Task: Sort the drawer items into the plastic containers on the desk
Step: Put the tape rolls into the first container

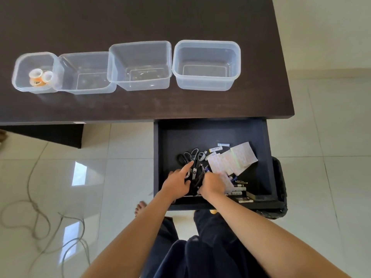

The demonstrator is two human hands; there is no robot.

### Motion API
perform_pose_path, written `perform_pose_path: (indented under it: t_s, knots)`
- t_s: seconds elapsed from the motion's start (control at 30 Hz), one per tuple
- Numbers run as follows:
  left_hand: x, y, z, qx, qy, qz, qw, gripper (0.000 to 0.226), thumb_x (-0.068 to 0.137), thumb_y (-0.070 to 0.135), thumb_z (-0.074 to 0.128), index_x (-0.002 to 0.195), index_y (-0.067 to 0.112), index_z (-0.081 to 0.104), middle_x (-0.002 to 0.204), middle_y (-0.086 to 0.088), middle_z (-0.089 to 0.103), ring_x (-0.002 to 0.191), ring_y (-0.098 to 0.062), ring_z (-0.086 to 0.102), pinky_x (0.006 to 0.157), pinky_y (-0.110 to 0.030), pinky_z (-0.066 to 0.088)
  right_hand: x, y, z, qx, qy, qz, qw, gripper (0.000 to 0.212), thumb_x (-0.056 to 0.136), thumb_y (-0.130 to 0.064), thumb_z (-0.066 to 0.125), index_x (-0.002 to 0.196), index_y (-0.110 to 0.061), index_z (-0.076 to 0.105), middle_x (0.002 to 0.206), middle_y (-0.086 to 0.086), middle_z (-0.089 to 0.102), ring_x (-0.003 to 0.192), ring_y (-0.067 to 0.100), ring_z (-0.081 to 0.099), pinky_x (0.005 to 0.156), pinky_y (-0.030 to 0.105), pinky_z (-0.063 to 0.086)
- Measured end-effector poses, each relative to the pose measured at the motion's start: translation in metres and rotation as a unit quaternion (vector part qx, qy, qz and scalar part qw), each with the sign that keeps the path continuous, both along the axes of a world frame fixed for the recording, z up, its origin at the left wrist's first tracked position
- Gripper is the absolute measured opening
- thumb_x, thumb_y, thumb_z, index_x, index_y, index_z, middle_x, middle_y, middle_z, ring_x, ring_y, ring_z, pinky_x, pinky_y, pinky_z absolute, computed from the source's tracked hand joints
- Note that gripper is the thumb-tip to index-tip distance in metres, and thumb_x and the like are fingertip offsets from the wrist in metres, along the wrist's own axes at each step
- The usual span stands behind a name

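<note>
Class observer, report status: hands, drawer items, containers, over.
Both hands in the open drawer: left hand pointing at scissors, right hand gripping dark items. Tape rolls in leftmost container; other three empty. Nothing blocking.

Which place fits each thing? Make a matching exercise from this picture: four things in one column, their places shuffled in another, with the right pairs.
Things:
1. tape rolls
2. scissors
3. paper sheets
4. rightmost container

Places:
A. in the drawer, right of the scissors
B. on the desk, nearest its right edge
C. in the leftmost container
D. in the drawer, by the left hand's forefinger

Pairs: 1-C, 2-D, 3-A, 4-B
</note>
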State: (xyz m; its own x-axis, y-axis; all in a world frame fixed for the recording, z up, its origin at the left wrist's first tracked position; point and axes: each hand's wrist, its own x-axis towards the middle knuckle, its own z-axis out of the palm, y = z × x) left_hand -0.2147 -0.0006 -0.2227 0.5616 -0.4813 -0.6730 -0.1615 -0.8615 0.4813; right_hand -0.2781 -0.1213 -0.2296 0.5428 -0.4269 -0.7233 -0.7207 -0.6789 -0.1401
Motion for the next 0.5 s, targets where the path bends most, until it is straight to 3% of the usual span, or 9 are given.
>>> perform_pose_path:
  t_s: [0.07, 0.17, 0.27, 0.37, 0.5]
  knots:
    - [0.005, -0.006, 0.000, 0.024, -0.019, -0.038, 0.999, 0.074, 0.092, 0.018, 0.047, 0.147, 0.046, 0.006, 0.123, -0.010, 0.055, 0.120, -0.031, 0.043, 0.094, -0.043, 0.046, -0.002, -0.002, 0.000, 0.000, -0.027, -0.031, 0.999, 0.016, 0.077, -0.025, 0.070, 0.090, -0.020, 0.062, 0.094, -0.001, 0.066, 0.092, 0.024, 0.060, 0.069, 0.026, 0.043]
    - [0.014, -0.018, -0.001, 0.059, -0.035, -0.065, 0.996, 0.072, 0.093, 0.021, 0.044, 0.147, 0.045, 0.004, 0.105, -0.010, 0.059, 0.106, -0.030, 0.051, 0.079, -0.042, 0.052, -0.004, -0.004, 0.000, 0.034, -0.059, -0.056, 0.996, 0.014, 0.082, -0.009, 0.064, 0.094, -0.015, 0.063, 0.096, 0.002, 0.067, 0.089, 0.020, 0.060, 0.069, 0.024, 0.040]
    - [0.020, -0.028, -0.001, 0.078, -0.057, -0.036, 0.995, 0.062, 0.095, 0.031, 0.044, 0.147, 0.040, 0.013, 0.089, -0.004, 0.063, 0.090, -0.027, 0.061, 0.066, -0.036, 0.052, -0.005, -0.008, 0.000, 0.066, -0.082, -0.070, 0.992, 0.016, 0.080, -0.007, 0.067, 0.087, -0.020, 0.061, 0.093, -0.001, 0.068, 0.083, 0.014, 0.059, 0.067, 0.021, 0.038]
    - [0.025, -0.028, -0.003, 0.081, -0.086, 0.006, 0.993, 0.051, 0.093, 0.041, 0.048, 0.139, 0.033, 0.029, 0.098, -0.004, 0.067, 0.089, -0.026, 0.064, 0.068, -0.037, 0.056, -0.006, -0.010, 0.003, 0.092, -0.072, -0.047, 0.992, 0.020, 0.078, -0.015, 0.074, 0.093, -0.021, 0.062, 0.094, -0.003, 0.066, 0.083, 0.013, 0.059, 0.061, 0.022, 0.041]
    - [0.027, -0.020, -0.008, 0.094, -0.111, 0.057, 0.988, 0.059, 0.079, 0.061, 0.059, 0.123, 0.028, 0.038, 0.105, -0.003, 0.064, 0.095, -0.026, 0.062, 0.071, -0.037, 0.056, -0.007, -0.010, 0.000, 0.119, -0.083, -0.052, 0.988, 0.031, 0.072, -0.022, 0.081, 0.095, -0.019, 0.061, 0.097, -0.001, 0.067, 0.087, 0.016, 0.062, 0.076, 0.033, 0.051]
